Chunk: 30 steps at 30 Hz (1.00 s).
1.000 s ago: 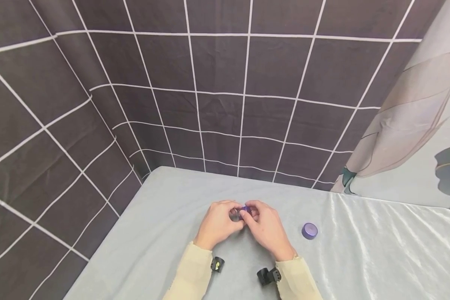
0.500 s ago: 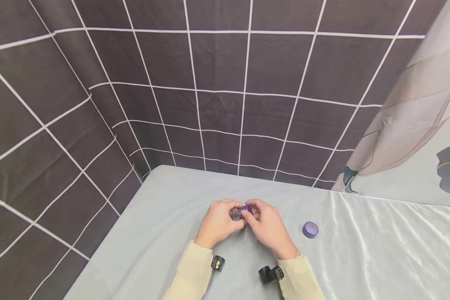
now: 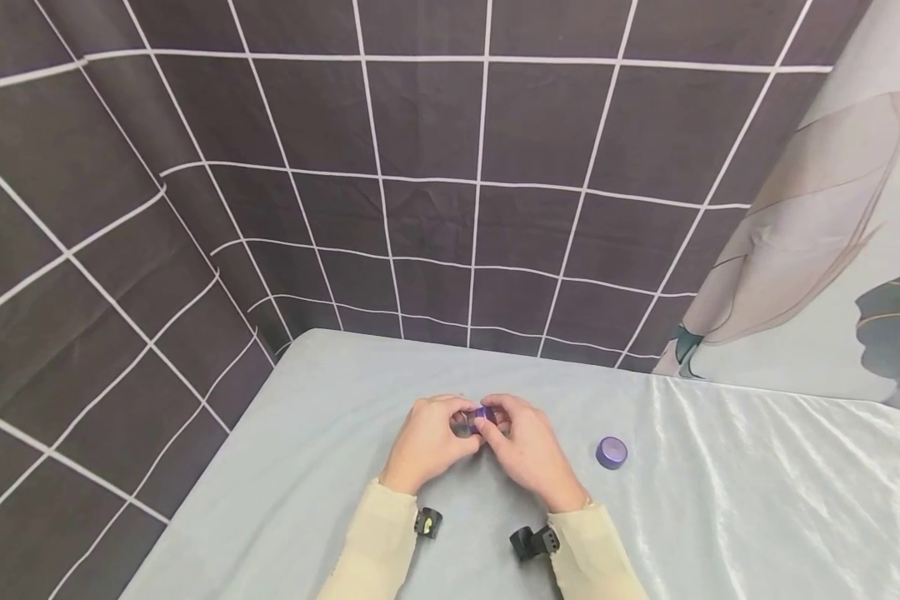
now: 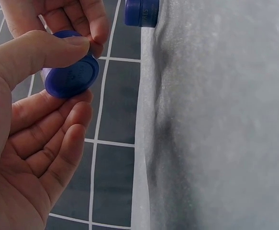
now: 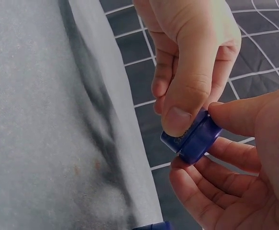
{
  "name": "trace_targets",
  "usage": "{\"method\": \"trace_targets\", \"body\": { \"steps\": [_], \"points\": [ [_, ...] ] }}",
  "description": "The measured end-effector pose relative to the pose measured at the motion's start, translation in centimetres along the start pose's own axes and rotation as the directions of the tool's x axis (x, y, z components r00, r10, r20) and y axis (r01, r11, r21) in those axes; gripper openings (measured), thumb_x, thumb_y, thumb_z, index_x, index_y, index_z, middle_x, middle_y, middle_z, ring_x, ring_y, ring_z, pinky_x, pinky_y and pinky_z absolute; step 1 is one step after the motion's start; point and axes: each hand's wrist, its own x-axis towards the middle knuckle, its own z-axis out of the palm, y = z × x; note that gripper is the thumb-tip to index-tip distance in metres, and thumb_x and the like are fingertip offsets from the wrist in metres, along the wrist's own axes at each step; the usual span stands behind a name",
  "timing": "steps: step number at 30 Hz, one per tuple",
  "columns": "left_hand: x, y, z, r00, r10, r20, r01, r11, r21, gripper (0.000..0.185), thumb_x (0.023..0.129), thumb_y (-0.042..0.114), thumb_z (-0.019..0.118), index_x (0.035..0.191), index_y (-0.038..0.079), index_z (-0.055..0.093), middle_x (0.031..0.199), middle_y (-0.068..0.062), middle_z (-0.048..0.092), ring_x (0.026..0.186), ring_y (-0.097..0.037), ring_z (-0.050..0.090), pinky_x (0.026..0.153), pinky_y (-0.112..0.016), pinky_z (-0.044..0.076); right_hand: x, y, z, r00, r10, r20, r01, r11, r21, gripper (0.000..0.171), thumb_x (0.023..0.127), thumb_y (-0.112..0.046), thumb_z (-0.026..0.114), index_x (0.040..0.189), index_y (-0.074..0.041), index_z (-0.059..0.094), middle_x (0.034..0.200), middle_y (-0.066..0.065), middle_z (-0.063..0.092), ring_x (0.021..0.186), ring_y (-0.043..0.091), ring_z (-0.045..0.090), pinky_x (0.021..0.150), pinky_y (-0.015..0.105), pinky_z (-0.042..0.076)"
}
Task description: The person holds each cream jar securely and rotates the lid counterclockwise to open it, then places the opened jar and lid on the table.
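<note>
both hands pinch one small round purple plastic jar (image 3: 483, 414) above the pale grey tablecloth (image 3: 720, 517) — left hand (image 3: 425, 440) and right hand (image 3: 528, 450) meet thumb to thumb, flat faces sideways; a second purple round lid (image 3: 611, 452) lies nearer the right hand.

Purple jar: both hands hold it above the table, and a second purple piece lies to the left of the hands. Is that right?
Not quite. In the head view the second purple piece lies on the table to the right of the hands, not the left. The rest stands: the left hand and right hand both pinch the jar.
</note>
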Motion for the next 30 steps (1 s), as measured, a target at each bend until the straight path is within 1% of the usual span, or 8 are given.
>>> {"method": "trace_targets", "body": {
  "steps": [4, 9, 14, 18, 25, 30],
  "points": [
    [-0.15, -0.08, -0.05, 1.0, 0.005, 0.003, -0.005, 1.0, -0.009, 0.023, 0.074, 0.017, 0.083, 0.096, 0.012, 0.077, 0.089, 0.005, 0.073, 0.074, -0.009, 0.063, 0.07, -0.024, 0.051, -0.04, -0.08, 0.07, 1.0, 0.01, 0.006, -0.01, 1.0, 0.0, 0.028, 0.089, -0.015, 0.075, 0.115, -0.004, 0.07, 0.093, 0.001, 0.068, 0.079, 0.007, 0.064, 0.073, 0.031, 0.052],
    [-0.24, -0.22, -0.02, 1.0, -0.007, 0.005, 0.007, 1.0, 0.006, 0.023, 0.074, 0.017, 0.083, 0.096, 0.012, 0.077, 0.089, 0.006, 0.073, 0.074, -0.007, 0.062, 0.07, -0.023, 0.051, 0.05, -0.02, 0.07, 1.0, -0.013, 0.025, 0.013, 1.0, -0.002, 0.027, 0.09, -0.014, 0.073, 0.115, -0.003, 0.069, 0.09, 0.001, 0.067, 0.077, 0.007, 0.062, 0.072, 0.031, 0.051],
    [-0.12, -0.31, -0.08, 1.0, -0.002, 0.004, 0.002, 1.0, -0.005, 0.024, 0.074, 0.017, 0.083, 0.096, 0.011, 0.078, 0.089, 0.005, 0.073, 0.073, -0.01, 0.063, 0.068, -0.023, 0.051, 0.27, -0.08, -0.16, 0.999, -0.016, 0.034, 0.016, 1.0, -0.004, 0.027, 0.09, -0.014, 0.074, 0.114, -0.003, 0.069, 0.089, -0.001, 0.067, 0.078, 0.007, 0.062, 0.074, 0.033, 0.051],
    [0.0, -0.42, -0.14, 1.0, -0.002, 0.003, 0.002, 1.0, 0.002, 0.026, 0.073, 0.018, 0.084, 0.097, 0.01, 0.078, 0.092, 0.003, 0.074, 0.073, -0.011, 0.063, 0.069, -0.023, 0.051, 0.4, -0.11, -0.29, 0.998, -0.042, 0.039, 0.042, 0.999, -0.01, 0.026, 0.09, -0.014, 0.073, 0.114, -0.003, 0.069, 0.088, -0.002, 0.067, 0.078, 0.008, 0.062, 0.075, 0.034, 0.051],
    [-0.06, -0.44, -0.24, 1.0, 0.002, 0.014, -0.002, 1.0, 0.004, 0.027, 0.073, 0.017, 0.084, 0.098, 0.008, 0.078, 0.093, 0.001, 0.074, 0.073, -0.007, 0.061, 0.069, -0.023, 0.051, 0.31, -0.06, -0.33, 0.997, -0.053, 0.052, 0.053, 0.999, -0.003, 0.025, 0.091, -0.014, 0.073, 0.114, -0.003, 0.069, 0.087, -0.002, 0.067, 0.078, 0.007, 0.062, 0.074, 0.032, 0.051],
    [-0.05, -0.38, -0.24, 1.0, 0.012, 0.014, -0.012, 1.0, 0.017, 0.026, 0.074, 0.018, 0.084, 0.098, 0.008, 0.078, 0.091, 0.002, 0.073, 0.073, -0.007, 0.06, 0.069, -0.022, 0.05, 0.32, 0.14, -0.33, 0.996, -0.069, 0.054, 0.069, 0.998, -0.003, 0.024, 0.091, -0.011, 0.073, 0.114, -0.004, 0.069, 0.088, -0.001, 0.068, 0.079, 0.008, 0.062, 0.075, 0.033, 0.051]
  ]
}}
